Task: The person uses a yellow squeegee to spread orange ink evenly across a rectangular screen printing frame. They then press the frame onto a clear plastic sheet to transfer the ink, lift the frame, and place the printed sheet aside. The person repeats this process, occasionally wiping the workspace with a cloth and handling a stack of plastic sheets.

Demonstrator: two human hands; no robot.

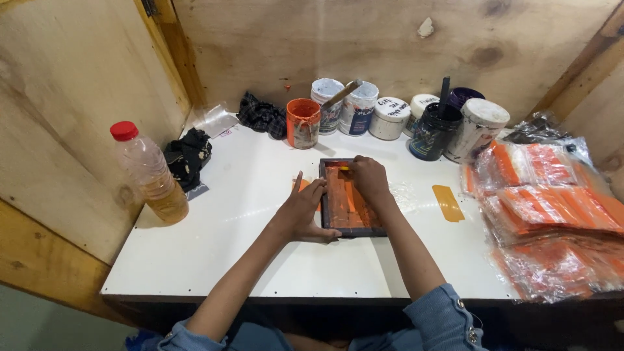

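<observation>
Pressing flat and open on the dark frame's (350, 198) left edge, left hand (304, 211); right hand (368, 179) closing around a small tool, mostly hidden, inside the frame on the white table (247, 247).

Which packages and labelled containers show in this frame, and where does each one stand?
Clear packets: stacked at table's right edge, orange contents.
Labelled tubs: row along the back wall, mostly white.
Orange tub: left end of the row.
Plastic bottle: left edge, red cap, amber liquid.

Plastic bottle (148, 172), paint jars (390, 117), orange packets (552, 208)
</observation>
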